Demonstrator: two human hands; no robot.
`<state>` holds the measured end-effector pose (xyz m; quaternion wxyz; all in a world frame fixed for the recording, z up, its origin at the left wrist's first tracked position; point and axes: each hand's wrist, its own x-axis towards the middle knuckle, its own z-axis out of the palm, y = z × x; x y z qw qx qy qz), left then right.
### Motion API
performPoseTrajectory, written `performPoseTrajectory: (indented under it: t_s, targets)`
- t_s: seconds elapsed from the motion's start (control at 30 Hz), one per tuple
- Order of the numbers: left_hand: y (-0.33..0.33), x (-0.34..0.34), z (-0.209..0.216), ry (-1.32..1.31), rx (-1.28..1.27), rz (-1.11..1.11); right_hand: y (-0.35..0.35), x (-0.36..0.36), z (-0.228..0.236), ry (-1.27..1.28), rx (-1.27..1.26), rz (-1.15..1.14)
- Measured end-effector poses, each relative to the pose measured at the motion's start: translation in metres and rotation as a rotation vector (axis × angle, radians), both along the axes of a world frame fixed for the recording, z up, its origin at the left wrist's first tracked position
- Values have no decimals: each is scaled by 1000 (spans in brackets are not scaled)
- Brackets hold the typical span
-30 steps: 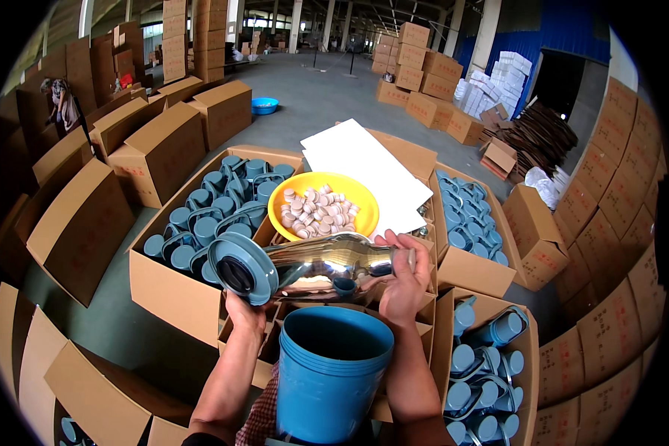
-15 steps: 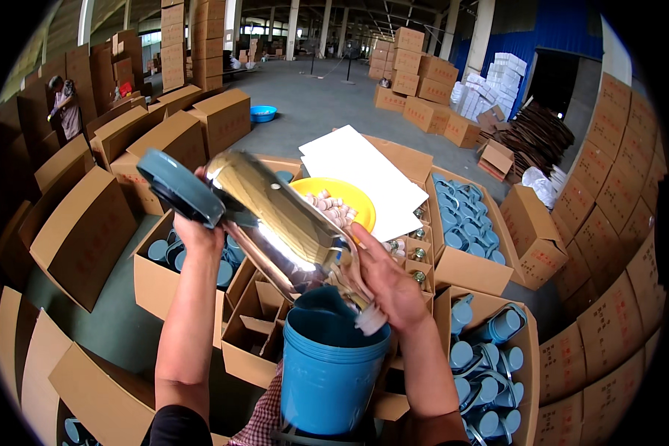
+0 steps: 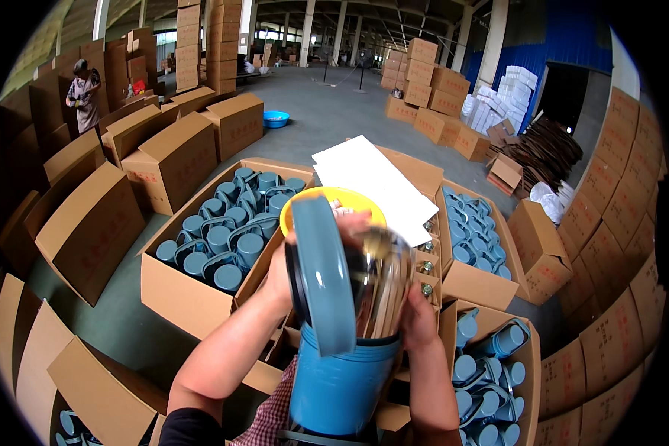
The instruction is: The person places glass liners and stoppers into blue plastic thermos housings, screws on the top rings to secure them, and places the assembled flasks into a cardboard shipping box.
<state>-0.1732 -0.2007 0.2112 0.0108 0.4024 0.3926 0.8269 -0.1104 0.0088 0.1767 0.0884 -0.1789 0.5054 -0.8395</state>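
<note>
A shiny silver vacuum-flask liner point(image 3: 385, 286) stands partly inside the mouth of a blue bucket-like flask shell point(image 3: 342, 390). My left hand point(image 3: 276, 276) is closed on a blue-grey flask top with a broad handle point(image 3: 327, 275), beside the liner and in front of part of it. Some of the left fingers are blurred and hidden behind it. On the liner's right side, just above the shell's rim, my right hand point(image 3: 421, 321) is wrapped round it. The liner's lower end is out of sight in the shell.
A yellow bowl point(image 3: 376, 212) with small pale pieces and white sheets point(image 3: 379, 178) lie just beyond. Open cartons of blue-grey handled tops point(image 3: 227, 238) stand left and right. Stacked cartons point(image 3: 609, 357) line the right side. Another person point(image 3: 84, 97) stands far left.
The liner has swung from a slant above the shell to nearly upright, its lower end now in the shell. The handled top has moved right and down with my left hand.
</note>
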Motion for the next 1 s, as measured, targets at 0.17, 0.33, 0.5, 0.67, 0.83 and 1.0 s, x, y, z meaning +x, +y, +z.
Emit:
performPoseTrajectory:
  t_s: [0.17, 0.33, 0.5, 0.67, 0.83, 1.0]
  targets:
    - [-3, 37, -34, -154, -70, -164, 6, -1, 4, 71, 13, 213]
    - [-20, 50, -19, -599, 65, 30, 12, -7, 10, 82, 230, 434]
    - [-43, 43, -13, -695, 329, 357, 7, -3, 44, 259, 663, 435]
    - [-51, 33, -33, -600, 232, 684, -17, 5, 80, 621, 1193, 407]
    - [-29, 31, -31, -582, 285, 701, -42, 1, 83, 758, 1376, 392]
    - [-14, 29, -22, -644, 264, 653, -34, 9, 73, 721, 965, -159]
